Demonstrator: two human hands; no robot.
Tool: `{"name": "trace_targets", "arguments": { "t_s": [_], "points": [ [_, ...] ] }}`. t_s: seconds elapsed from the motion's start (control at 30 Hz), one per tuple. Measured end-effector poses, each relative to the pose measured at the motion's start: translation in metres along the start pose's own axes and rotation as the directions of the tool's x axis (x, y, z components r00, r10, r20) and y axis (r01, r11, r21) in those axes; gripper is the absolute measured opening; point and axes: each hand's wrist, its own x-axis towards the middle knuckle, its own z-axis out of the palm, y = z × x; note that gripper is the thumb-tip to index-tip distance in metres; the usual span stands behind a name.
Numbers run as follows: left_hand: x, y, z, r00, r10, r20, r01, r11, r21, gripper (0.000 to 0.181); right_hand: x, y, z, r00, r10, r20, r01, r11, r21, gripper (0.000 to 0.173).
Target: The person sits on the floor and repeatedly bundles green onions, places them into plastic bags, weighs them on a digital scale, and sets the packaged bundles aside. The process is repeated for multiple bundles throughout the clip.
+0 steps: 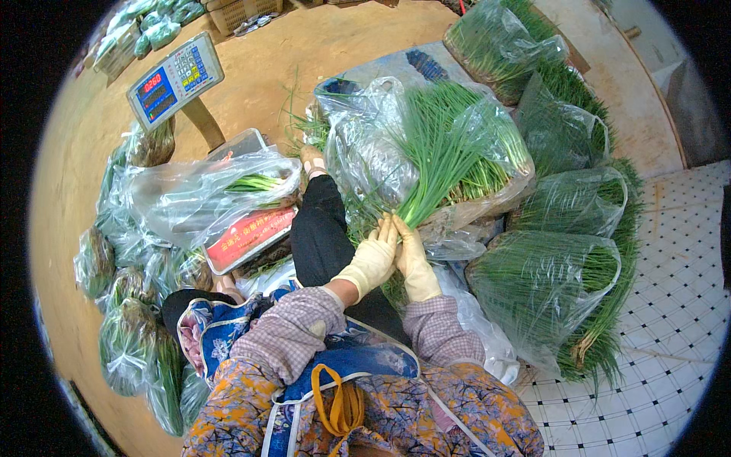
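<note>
My left hand (372, 261) and my right hand (415, 260), both in pale rubber gloves, are pressed together around the root end of a bunch of thin green onions (437, 165). The green tops fan out away from me over a clear plastic bag (365, 131). More onions (482, 181) lie in the plastic beneath and to the right, their pale stalks facing right. The gloved fingers hide most of the bunch's root end.
On the left, a digital scale with a lit display (175, 80) has a red platform (249, 240) bearing writing; a bag of onions (211, 197) lies on it. Tied bags (134, 348) crowd the floor further left. Large bags of greens (545, 285) line the right side, beside patterned tiles (668, 274).
</note>
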Motion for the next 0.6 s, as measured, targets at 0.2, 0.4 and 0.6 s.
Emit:
{"name": "trace_targets", "arguments": {
  "t_s": [0.2, 0.4, 0.6],
  "points": [
    [-0.004, 0.003, -0.020, 0.965, 0.220, -0.140, -0.252, 0.924, -0.288, 0.061, -0.004, -0.019, -0.027, 0.999, -0.042, -0.012, 0.042, 0.998, 0.036, 0.031],
    [-0.023, -0.007, -0.040, 0.917, -0.102, -0.384, -0.133, 0.832, -0.539, 0.035, -0.005, -0.030, -0.011, 0.997, -0.070, 0.014, 0.070, 0.997, -0.044, 0.033],
    [-0.022, -0.013, -0.083, 0.846, -0.138, -0.516, -0.154, 0.862, -0.483, 0.008, -0.008, -0.031, 0.029, 0.985, -0.148, 0.093, 0.173, 0.910, -0.377, 0.032]
  ]
}}
